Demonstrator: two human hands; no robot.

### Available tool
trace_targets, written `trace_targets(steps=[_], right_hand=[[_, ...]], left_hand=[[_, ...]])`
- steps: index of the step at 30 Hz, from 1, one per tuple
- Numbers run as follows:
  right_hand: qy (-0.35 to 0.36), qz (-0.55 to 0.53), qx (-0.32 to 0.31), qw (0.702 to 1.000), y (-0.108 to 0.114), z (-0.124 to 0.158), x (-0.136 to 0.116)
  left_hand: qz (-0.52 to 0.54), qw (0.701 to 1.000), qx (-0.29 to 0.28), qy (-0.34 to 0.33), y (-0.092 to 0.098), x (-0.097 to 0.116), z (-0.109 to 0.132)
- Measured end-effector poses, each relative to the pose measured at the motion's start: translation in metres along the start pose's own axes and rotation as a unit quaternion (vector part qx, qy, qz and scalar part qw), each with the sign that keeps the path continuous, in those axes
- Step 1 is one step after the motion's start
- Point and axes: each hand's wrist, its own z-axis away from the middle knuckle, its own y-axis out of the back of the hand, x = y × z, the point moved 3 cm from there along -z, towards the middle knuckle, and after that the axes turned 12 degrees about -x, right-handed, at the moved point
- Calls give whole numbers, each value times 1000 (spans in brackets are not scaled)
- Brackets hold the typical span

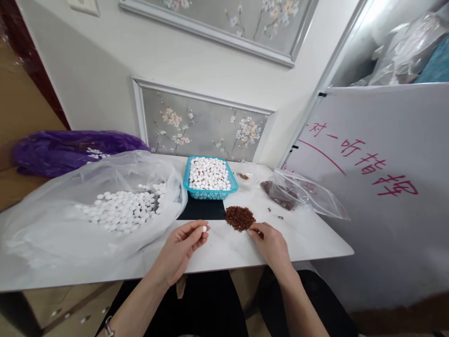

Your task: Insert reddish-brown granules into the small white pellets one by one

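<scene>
My left hand (187, 243) pinches one small white ball (204, 229) between thumb and fingers, just above the table's front part. My right hand (268, 241) has thumb and forefinger pressed together at the near right edge of a pile of small reddish-brown pieces (240, 218). Whatever sits between those fingertips is too small to make out. Behind the hands stands a blue plastic basket (210, 195) heaped with white balls, some showing brown specks. Left of my left hand, a large clear plastic bag (52, 224) lies open with many loose white balls (126, 210) inside.
A zip bag of brown pieces (286, 195) lies at the table's right, near a small clear bag (247, 174). Purple plastic (70, 147) is bunched at the back left. A whiteboard (379, 243) leans on the right. A few white balls lie on the floor.
</scene>
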Motion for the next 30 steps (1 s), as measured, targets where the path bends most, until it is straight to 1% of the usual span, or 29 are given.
trace_targets(steps=[4, 7, 9, 11, 13, 15, 16, 19, 22, 27, 30], right_hand=[[3, -26, 8, 1000, -1, 4, -4], [8, -73, 14, 997, -2, 9, -8], [14, -133, 7, 991, -8, 11, -16], [35, -234, -26, 971, -18, 12, -32], [71, -339, -84, 934, -29, 11, -53], [97, -401, -124, 902, -38, 9, -73], [102, -420, -135, 891, -41, 9, -80], [93, -449, -137, 878, -47, 8, -90], [84, -452, -136, 878, -50, 9, -91], [82, -455, -141, 876, -54, 13, -92], [79, -455, -133, 877, -56, 15, -94]], left_hand=[[0, 1000, 2, 2, -2, 2, 1], [5, 1000, 3, 6, -4, 3, 3], [11, 1000, 2, 6, -5, 3, 4], [17, 1000, 1, 6, -7, 4, 4], [23, 1000, 2, 7, -8, 5, 4], [26, 1000, 4, 6, -9, 5, 4], [28, 1000, 5, 4, -9, 5, 4], [32, 999, -1, -3, -9, 4, 4], [28, 1000, -10, -7, -8, 3, 4], [29, 1000, -10, -4, -6, 1, 4], [29, 999, -14, -7, -7, 1, 4]])
